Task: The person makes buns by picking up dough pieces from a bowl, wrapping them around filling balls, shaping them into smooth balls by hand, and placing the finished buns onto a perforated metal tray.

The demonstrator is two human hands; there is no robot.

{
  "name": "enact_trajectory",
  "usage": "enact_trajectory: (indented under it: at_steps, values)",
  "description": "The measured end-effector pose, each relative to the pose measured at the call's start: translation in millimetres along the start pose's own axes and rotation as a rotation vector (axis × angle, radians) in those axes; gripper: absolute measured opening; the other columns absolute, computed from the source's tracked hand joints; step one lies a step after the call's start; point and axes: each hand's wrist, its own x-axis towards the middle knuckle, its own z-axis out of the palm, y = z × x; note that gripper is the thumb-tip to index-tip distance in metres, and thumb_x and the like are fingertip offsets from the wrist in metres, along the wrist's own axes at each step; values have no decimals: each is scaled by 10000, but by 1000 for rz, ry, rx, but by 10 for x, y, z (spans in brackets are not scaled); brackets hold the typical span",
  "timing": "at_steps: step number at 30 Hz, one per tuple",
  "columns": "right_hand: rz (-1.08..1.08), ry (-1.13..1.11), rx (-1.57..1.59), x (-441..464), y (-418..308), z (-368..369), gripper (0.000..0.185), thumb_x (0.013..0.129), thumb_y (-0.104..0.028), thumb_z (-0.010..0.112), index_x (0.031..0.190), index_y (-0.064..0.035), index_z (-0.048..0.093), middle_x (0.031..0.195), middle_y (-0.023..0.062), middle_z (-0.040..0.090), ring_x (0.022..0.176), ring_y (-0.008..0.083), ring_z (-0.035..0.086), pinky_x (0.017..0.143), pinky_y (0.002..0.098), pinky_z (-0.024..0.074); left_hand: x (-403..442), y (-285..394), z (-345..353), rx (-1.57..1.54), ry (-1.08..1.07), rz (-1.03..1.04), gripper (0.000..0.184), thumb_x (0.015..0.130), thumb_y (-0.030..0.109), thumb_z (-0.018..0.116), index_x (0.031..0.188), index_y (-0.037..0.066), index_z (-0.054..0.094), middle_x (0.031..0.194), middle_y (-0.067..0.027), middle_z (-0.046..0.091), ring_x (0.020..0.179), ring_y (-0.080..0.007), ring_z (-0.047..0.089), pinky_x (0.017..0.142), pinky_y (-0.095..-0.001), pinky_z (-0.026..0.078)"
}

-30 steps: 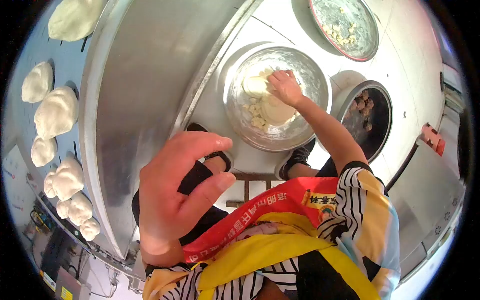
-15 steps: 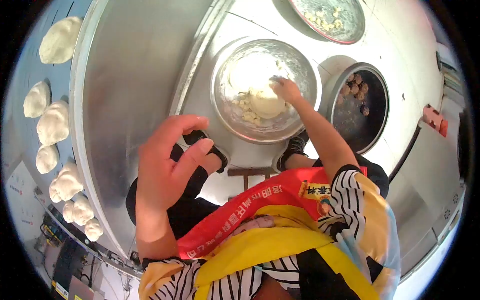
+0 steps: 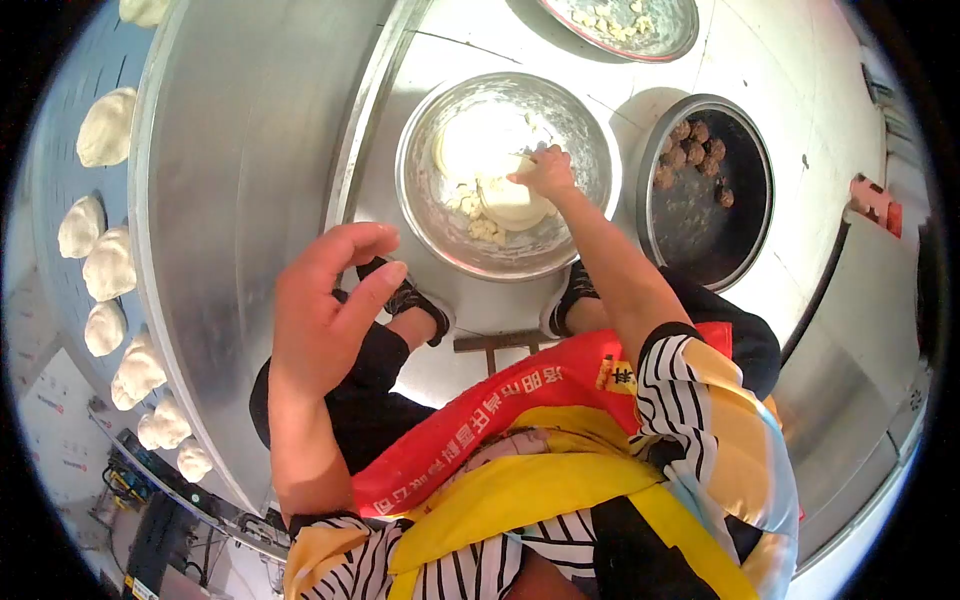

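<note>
Dough (image 3: 514, 208) is contained in a metal bowl (image 3: 500, 262) on the floor (image 3: 810, 190), its edge reached by the right hand (image 3: 548, 174) (whose grip cannot be told); the left hand (image 3: 320, 318) is raised, thumb and fingers parted.

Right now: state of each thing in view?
Left hand: raised, open, empty
Right hand: at the dough, grip unclear
Steel bowl: upright, dough inside
Black pan: partly filled, brown balls inside
Red-rimmed basin: partly out of frame
Dough lumps: uncovered, on blue surface
</note>
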Motion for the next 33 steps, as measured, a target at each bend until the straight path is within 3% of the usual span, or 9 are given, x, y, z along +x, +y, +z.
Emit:
enact_trajectory:
  at_steps: [6, 9, 13, 14, 17, 18, 27, 28, 33]
  values:
    - [20, -131, 272, 259, 164, 120, 922, 545, -590, 806, 1177, 43, 583, 1188, 245, 573, 1119, 346, 555, 974, 363, 420, 45, -53, -16, 58, -28, 9, 262, 794, 96, 671, 1034, 8, 612, 935, -108, 661, 860, -211, 629, 779, -300, 485]
    - [8, -443, 397, 534, 289, 56, 934, 505, -597, 820, 1141, 53, 604, 1187, 252, 577, 1142, 339, 544, 950, 371, 429, 58, -30, -42, 97, -39, 12, 262, 788, 97, 674, 1026, 7, 612, 915, -115, 656, 848, -221, 627, 769, -299, 483]
    - [-173, -370, 404, 520, 361, 282, 913, 461, -605, 829, 1073, 47, 645, 1118, 250, 611, 1112, 332, 562, 921, 381, 437, 64, 19, -72, 144, -62, 19, 264, 787, 101, 677, 1022, 4, 608, 916, -120, 647, 835, -235, 626, 757, -296, 482]
    - [-118, -327, 182, 311, 191, 49, 932, 513, -535, 840, 1174, 65, 568, 1126, 248, 600, 1103, 332, 564, 940, 371, 431, 62, 23, -71, 145, -62, 24, 266, 788, 102, 678, 1025, 3, 607, 915, -122, 642, 831, -236, 626, 750, -296, 482]
    - [-99, -77, 426, -125, 215, 175, 969, 581, -446, 837, 1282, 83, 425, 1132, 251, 587, 1079, 344, 574, 933, 374, 449, 55, 36, -76, 139, -77, 3, 273, 796, 93, 660, 1050, 9, 604, 946, -117, 642, 869, -225, 623, 779, -300, 474]
    - [-39, -152, 378, -246, 88, 36, 954, 624, -371, 830, 1298, 89, 335, 1146, 247, 580, 1052, 356, 587, 923, 378, 466, 52, 70, -84, 136, -107, -29, 278, 803, 82, 641, 1070, 17, 604, 978, -107, 651, 913, -213, 621, 821, -305, 467]
    - [42, -8, 445, -887, -231, -99, 774, 628, -310, 821, 1233, -26, 431, 940, 210, 646, 930, 346, 630, 835, 406, 490, -62, 156, -101, 117, -114, 26, 286, 815, 81, 619, 1095, 29, 601, 1006, -95, 663, 962, -199, 621, 872, -317, 457]
    - [138, -138, 508, -891, -137, -174, 791, 632, -303, 814, 1264, -34, 423, 1013, 205, 629, 999, 353, 599, 873, 399, 474, -91, 135, -108, 100, -104, 35, 286, 816, 80, 618, 1096, 29, 600, 1005, -95, 664, 961, -198, 620, 871, -316, 457]
    - [3, 181, 22, -798, 391, -191, 769, 667, -302, 792, 1297, -40, 437, 1208, 198, 541, 1163, 335, 491, 956, 395, 421, -140, 105, -148, 122, -94, 54, 287, 819, 73, 618, 1101, 25, 601, 1001, -103, 663, 954, -190, 618, 871, -308, 456]
